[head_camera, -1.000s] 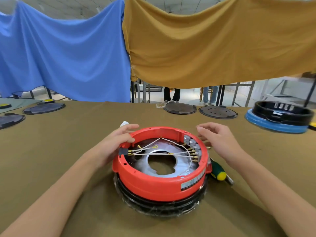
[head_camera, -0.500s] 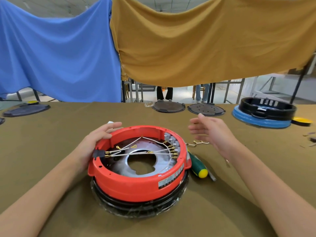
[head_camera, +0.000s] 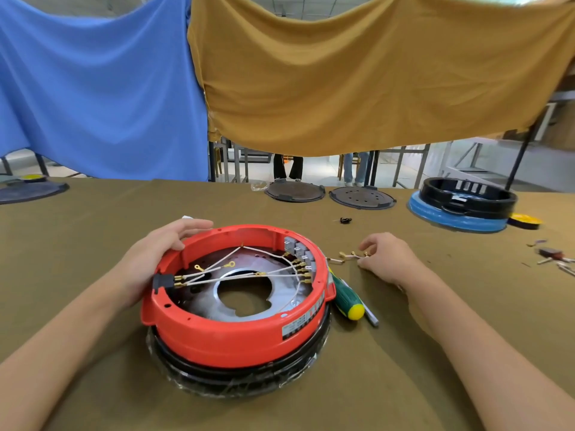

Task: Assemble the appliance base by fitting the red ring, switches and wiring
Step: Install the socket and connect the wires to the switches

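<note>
- Left hand [head_camera: 152, 259] draped over the far-left rim of the red ring [head_camera: 230, 331], fingers loosely curved along the outer wall, thumb tip on the rim top; rests there, gripping nothing firmly.
- Ring sitting on a black base [head_camera: 236, 374] wrapped in clear film, on the olive table [head_camera: 77, 231], directly right of the left hand.
- Inside the ring, white wires [head_camera: 236, 275] with brass terminals fanning from a black connector [head_camera: 162, 281] just by the left palm across to grey switches [head_camera: 300, 250] on the wall nearest the right hand.
- Silver plate [head_camera: 280, 293] with a centre hole under the wires.
- Right hand [head_camera: 389, 259] down on the table, well right of the ring, fingers curled, fingertips pinching at loose terminals [head_camera: 351, 256] lying just left of it; cannot tell whether any is lifted.
- Green screwdriver [head_camera: 345, 297] with a yellow cap between the ring and the right wrist, touching the table.
- Beyond the right hand: small dark part [head_camera: 345, 219], two dark discs [head_camera: 329, 194], black ring on a blue base [head_camera: 463, 209].
- Far right of the right hand: scattered small parts [head_camera: 553, 258].
- Blue cloth [head_camera: 93, 88] and ochre cloth [head_camera: 373, 73] hanging behind the table.
</note>
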Tool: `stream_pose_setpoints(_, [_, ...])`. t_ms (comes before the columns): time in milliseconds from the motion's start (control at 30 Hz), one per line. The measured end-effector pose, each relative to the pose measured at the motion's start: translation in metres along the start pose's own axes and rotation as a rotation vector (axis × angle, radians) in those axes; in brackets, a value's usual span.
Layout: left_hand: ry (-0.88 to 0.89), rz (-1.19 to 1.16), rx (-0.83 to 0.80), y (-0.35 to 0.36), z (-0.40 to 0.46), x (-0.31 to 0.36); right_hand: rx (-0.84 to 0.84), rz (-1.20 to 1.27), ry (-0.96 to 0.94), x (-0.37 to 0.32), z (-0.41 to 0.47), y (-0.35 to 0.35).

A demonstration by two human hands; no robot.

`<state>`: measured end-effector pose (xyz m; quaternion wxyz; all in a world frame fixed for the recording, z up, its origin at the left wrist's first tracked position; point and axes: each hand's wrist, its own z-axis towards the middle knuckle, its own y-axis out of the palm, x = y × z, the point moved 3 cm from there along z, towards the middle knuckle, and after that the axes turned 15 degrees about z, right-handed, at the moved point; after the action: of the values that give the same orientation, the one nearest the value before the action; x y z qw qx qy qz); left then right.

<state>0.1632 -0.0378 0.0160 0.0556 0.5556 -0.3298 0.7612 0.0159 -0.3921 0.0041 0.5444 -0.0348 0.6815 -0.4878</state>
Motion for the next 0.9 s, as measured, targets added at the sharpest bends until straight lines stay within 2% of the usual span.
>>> stream_pose_setpoints(67, [-0.008, 0.022, 0.002, -0.004, 0.004, -0.001, 0.03, -0.01, -0.031, 0.004, 0.003, 0.002])
stream_pose_setpoints(233, [-0.016, -0.111, -0.029, -0.003, 0.004, -0.005, 0.084, -0.032, -0.078, 0.007, 0.006, 0.005])
stream_pose_setpoints(333, [-0.034, -0.132, -0.036, 0.001, 0.003, -0.005, 0.193, 0.028, -0.222, -0.003, 0.002, 0.003])
stream_pose_setpoints(367, [-0.042, -0.139, -0.028, 0.002, 0.003, -0.004, 0.177, 0.066, -0.291, -0.008, 0.0, 0.004])
stream_pose_setpoints(433, [-0.055, -0.143, -0.007, 0.005, 0.003, -0.001, 0.036, 0.052, -0.395, -0.019, -0.007, 0.014])
stream_pose_setpoints(533, [-0.057, -0.166, -0.034, 0.009, 0.001, 0.0, -0.112, -0.115, -0.408, -0.027, -0.012, 0.031])
stream_pose_setpoints(767, [-0.033, -0.108, -0.095, 0.01, -0.006, 0.004, -0.005, -0.145, -0.353, -0.023, -0.004, 0.028])
stream_pose_setpoints(900, [-0.032, -0.09, -0.118, 0.009, -0.008, 0.008, 0.185, 0.183, -0.35, -0.018, -0.004, 0.019])
